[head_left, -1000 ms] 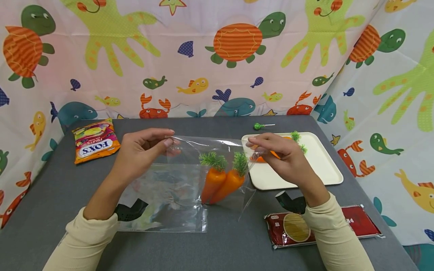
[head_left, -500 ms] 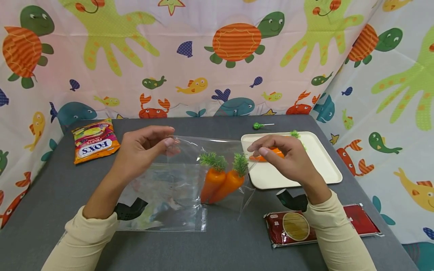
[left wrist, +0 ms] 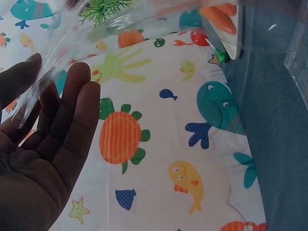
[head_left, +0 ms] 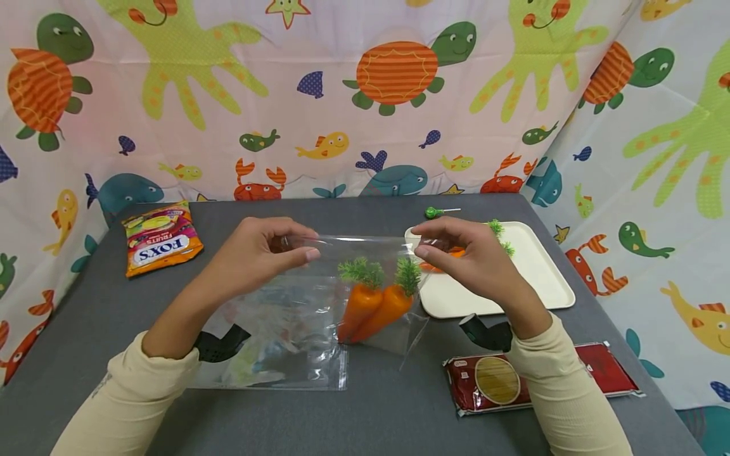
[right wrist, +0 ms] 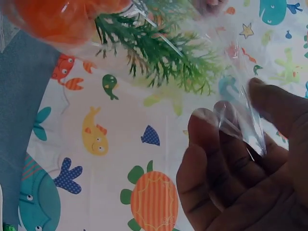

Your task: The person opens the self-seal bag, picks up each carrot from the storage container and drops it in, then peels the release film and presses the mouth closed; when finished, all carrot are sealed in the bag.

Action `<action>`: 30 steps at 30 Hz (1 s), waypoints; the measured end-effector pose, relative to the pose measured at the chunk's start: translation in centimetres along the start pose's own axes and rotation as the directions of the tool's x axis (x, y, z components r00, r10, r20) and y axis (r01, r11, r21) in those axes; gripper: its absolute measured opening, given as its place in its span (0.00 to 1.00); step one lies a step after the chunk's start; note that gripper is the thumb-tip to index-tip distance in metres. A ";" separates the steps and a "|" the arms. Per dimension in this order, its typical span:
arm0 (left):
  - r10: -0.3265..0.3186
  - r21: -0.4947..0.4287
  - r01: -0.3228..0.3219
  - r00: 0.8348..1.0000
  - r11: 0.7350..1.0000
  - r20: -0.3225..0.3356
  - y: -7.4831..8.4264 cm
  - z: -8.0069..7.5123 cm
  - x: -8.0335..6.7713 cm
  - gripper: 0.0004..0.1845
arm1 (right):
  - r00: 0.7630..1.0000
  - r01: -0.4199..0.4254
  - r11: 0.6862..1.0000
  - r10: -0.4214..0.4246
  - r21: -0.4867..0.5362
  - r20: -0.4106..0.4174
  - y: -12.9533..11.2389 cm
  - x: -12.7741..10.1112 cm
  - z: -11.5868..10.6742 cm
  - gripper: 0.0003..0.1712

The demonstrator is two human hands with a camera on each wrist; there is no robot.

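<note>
Two orange toy carrots (head_left: 376, 307) with green leafy tops stand inside a clear plastic bag (head_left: 371, 246). My left hand (head_left: 259, 253) pinches the upper left of the bag between thumb and fingers. At its upper right, my right hand (head_left: 470, 253) grips the film in the same way. The left wrist view shows the plastic film (left wrist: 62, 43) running between thumb and fingers. Close to the right wrist camera are the carrots' green leaves (right wrist: 159, 53), with the bag's corner reaching into my right hand. Another clear bag (head_left: 285, 354) lies flat on the grey table, left of the carrots.
A cream tray (head_left: 542, 278) at the right holds orange carrots (head_left: 436, 267), partly behind my right hand. Behind it lies a green lollipop (head_left: 433, 213). A Fox's candy pack (head_left: 162, 240) is at the back left. A red packet (head_left: 496, 381) lies under my right forearm.
My left hand has slid right along the bag's top, towards the right hand. The right hand loosened slightly, then took the film again. The carrots have stayed almost in place.
</note>
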State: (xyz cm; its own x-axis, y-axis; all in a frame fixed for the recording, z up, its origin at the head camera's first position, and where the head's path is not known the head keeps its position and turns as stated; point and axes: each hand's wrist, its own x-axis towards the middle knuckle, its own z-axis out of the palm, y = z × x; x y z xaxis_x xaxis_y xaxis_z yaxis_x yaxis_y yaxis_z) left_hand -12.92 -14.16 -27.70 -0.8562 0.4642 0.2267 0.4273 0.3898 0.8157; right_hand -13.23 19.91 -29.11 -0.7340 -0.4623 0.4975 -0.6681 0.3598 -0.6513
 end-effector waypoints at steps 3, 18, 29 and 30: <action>0.017 0.006 -0.017 1.000 1.000 -0.008 0.2 -0.1 -0.1 0.11 | 0.999 0.029 0.999 -0.029 -0.017 0.017 -0.1 0.2 -0.1 0.14; 0.010 0.109 -0.016 0.998 0.994 0.059 1.3 -0.7 -0.2 0.16 | 0.993 -0.027 1.000 0.025 0.012 0.118 -0.5 1.2 0.9 0.13; -0.030 0.196 -0.004 0.986 0.981 0.166 2.2 0.1 1.2 0.11 | 0.981 0.073 0.997 -0.069 -0.018 0.183 -1.5 2.4 1.6 0.04; -0.023 0.202 -0.011 0.986 0.979 0.164 2.2 0.1 1.2 0.09 | 0.981 0.069 0.997 -0.064 -0.023 0.184 -1.6 2.4 1.6 0.03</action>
State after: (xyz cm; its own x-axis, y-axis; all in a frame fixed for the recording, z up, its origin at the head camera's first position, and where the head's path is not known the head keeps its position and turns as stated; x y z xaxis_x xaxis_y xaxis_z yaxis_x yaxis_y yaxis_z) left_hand -13.01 -12.65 -25.73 -0.8063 0.5797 0.1178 0.4867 0.5370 0.6890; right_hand -13.79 16.94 -27.77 -0.6552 -0.6251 0.4243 -0.7197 0.3455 -0.6023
